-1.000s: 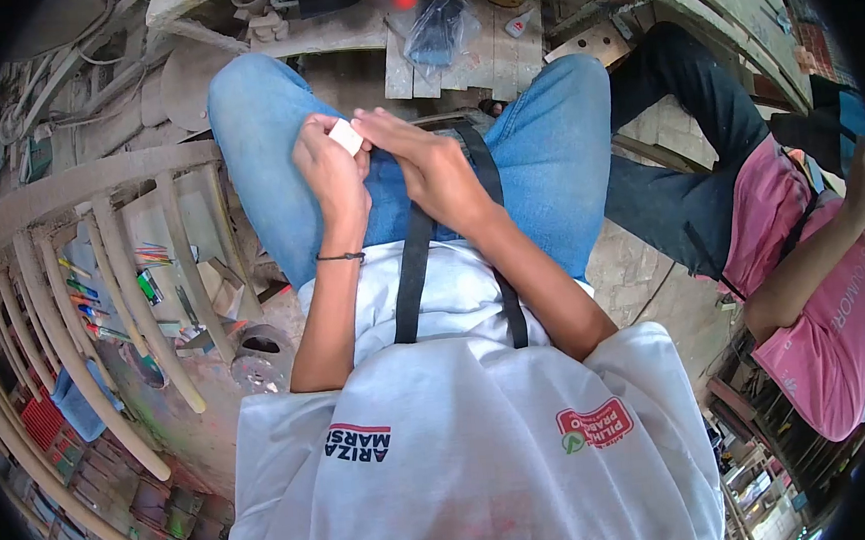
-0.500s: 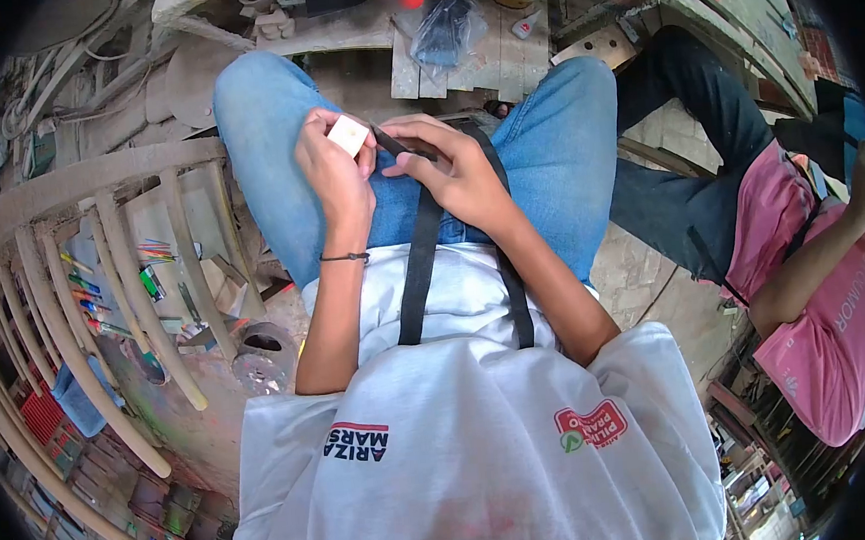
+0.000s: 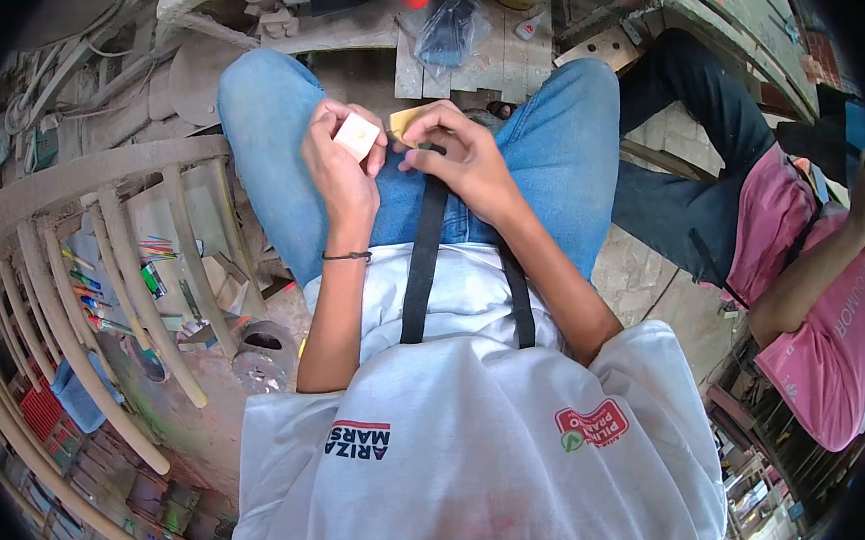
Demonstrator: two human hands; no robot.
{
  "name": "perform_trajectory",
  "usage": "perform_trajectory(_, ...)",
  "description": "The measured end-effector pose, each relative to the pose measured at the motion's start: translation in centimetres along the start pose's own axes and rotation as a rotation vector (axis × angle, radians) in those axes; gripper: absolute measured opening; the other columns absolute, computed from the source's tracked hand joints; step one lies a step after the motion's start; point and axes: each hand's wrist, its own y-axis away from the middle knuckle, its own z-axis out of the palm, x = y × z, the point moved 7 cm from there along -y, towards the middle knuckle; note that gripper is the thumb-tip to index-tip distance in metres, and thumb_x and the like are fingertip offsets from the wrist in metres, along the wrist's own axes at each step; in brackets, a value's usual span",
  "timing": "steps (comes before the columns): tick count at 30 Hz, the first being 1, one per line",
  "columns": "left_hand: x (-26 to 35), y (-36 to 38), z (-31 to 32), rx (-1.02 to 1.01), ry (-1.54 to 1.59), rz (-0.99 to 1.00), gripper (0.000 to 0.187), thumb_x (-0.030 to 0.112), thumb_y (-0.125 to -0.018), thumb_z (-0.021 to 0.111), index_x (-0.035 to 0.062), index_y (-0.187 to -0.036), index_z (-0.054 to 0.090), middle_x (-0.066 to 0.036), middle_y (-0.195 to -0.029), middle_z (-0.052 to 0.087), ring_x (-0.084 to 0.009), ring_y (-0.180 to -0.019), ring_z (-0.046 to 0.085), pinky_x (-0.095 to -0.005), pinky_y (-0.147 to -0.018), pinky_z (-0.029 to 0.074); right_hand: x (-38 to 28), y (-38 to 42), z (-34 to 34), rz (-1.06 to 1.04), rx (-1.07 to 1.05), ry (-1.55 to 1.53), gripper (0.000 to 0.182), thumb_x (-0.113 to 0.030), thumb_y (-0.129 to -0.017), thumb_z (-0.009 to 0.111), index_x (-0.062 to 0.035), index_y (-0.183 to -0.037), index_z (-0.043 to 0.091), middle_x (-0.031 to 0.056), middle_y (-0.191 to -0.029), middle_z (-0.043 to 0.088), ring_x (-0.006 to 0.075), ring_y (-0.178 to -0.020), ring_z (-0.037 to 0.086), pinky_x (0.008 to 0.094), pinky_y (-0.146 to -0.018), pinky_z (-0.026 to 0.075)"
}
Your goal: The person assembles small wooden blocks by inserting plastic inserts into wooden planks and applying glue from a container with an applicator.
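Note:
My left hand, above my left thigh, is closed around a small pale block with a square face turned up. Just to its right, my right hand pinches a small piece of sandpaper between thumb and fingers. The sandpaper shows a tan face, and a dark part lies near the thumb. A narrow gap separates the sandpaper from the block. Both hands are over my lap, between my knees in blue jeans.
A low wooden bench ahead carries a dark item in a clear plastic bag. A wooden slatted rack stands at left, with pens beyond its slats. At right sits a person in a pink shirt.
The sandpaper has turned from its dark side to its tan face and has shifted up and slightly right. My left hand has moved slightly right with the block.

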Motion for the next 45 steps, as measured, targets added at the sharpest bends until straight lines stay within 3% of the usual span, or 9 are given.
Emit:
perform_trajectory(4,0.3,0.2,0.6,-0.044,-0.023,0.008,0.025,0.022,-0.092,0.028,0.0055,-0.078,0.04,-0.013,-0.062,0.048,-0.0132,-0.041,0.032,-0.0248,-0.037,0.026,-0.3,0.1,-0.2,0.065,0.016,-0.258,0.019,0.01,-0.078,0.06,0.0043,-0.095,0.056,0.0087,-0.102,0.047,0.0212,-0.09,0.06,0.0307,-0.076,0.052)
perform_trajectory(15,1.7,0.7,0.7,-0.01,-0.247,0.208,0.015,0.011,-0.093,0.039,0.0012,-0.088,0.049,-0.012,-0.081,0.058,-0.0119,-0.057,0.048,-0.023,-0.047,0.036,-3.7,0.9,0.6,-0.288,0.087,0.405,0.032,0.004,-0.085,0.049,0.0015,-0.114,0.06,0.0134,-0.128,0.051,0.0236,-0.111,0.055,0.0326,-0.093,0.044)
perform_trajectory(23,1.5,0.4,1.2,-0.053,-0.175,0.236,0.016,0.014,-0.094,0.051,-0.0014,-0.097,0.056,-0.008,-0.087,0.06,-0.0103,-0.065,0.053,-0.0229,-0.055,0.043,-3.4,0.6,0.7,-0.295,0.104,0.428,0.032,0.001,-0.086,0.05,0.0007,-0.117,0.061,0.015,-0.127,0.056,0.0252,-0.121,0.051,0.0333,-0.102,0.037)
perform_trajectory(25,1.0,0.4,1.5,-0.14,-0.231,0.192,0.023,0.015,-0.097,0.047,-0.0044,-0.108,0.054,-0.011,-0.097,0.059,-0.0125,-0.077,0.053,-0.0241,-0.066,0.044,-3.3,0.5,0.6,-0.287,0.114,0.404,0.033,0.001,-0.087,0.05,0.0006,-0.118,0.06,0.0154,-0.128,0.055,0.0256,-0.122,0.05,0.0332,-0.102,0.037)
perform_trajectory(29,0.5,0.3,1.7,-0.158,-0.218,0.156,0.027,0.015,-0.096,0.05,-0.0048,-0.114,0.053,-0.011,-0.1,0.058,-0.0124,-0.08,0.054,-0.0248,-0.071,0.044,-3.9,0.3,0.6,-0.35,0.178,0.449,0.041,0.006,-0.082,0.051,-0.0024,-0.122,0.058,0.0163,-0.128,0.055,0.0317,-0.122,0.05,0.0369,-0.103,0.037)
perform_trajectory(33,0.2,0.2,1.9,-0.18,-0.169,0.117,0.029,0.01,-0.091,0.057,-0.0052,-0.116,0.051,-0.011,-0.111,0.058,-0.0139,-0.098,0.057,-0.0262,-0.083,0.048,-4.3,0.1,0.6,-0.427,0.186,0.613,0.049,0.01,-0.078,0.05,-0.005,-0.125,0.056,0.0154,-0.129,0.054,0.0355,-0.126,0.045,0.039,-0.104,0.036)
perform_trajectory(38,-0.2,0.2,1.7,-0.184,-0.249,0.114,0.03,0.012,-0.091,0.059,-0.0044,-0.115,0.051,-0.01,-0.111,0.057,-0.0131,-0.102,0.055,-0.0258,-0.09,0.044,-4.4,0.1,0.3,-0.429,0.176,0.578,0.053,0.016,-0.077,0.045,-0.0048,-0.124,0.056,0.0149,-0.129,0.054,0.0356,-0.128,0.042,0.0399,-0.105,0.037)
perform_trajectory(42,0.0,0.3,1.7,-0.207,-0.277,0.132,0.028,0.012,-0.091,0.058,-0.0039,-0.114,0.052,-0.009,-0.109,0.057,-0.0123,-0.101,0.054,-0.0253,-0.09,0.043,-4.6,0.3,0.4,-0.473,0.157,0.568,0.045,0.015,-0.082,0.045,-0.0013,-0.123,0.056,0.0157,-0.128,0.055,0.0313,-0.122,0.05,0.0373,-0.101,0.041)
perform_trajectory(45,-0.1,0.3,1.9,-0.235,-0.294,0.137,0.027,0.013,-0.092,0.058,-0.0034,-0.113,0.052,-0.008,-0.108,0.057,-0.0119,-0.1,0.054,-0.0254,-0.089,0.043,-4.1,0.0,0.1,-0.412,0.145,0.52,0.052,0.017,-0.074,0.045,-0.0008,-0.121,0.056,0.0166,-0.126,0.055,0.0305,-0.123,0.049,0.0371,-0.102,0.04)
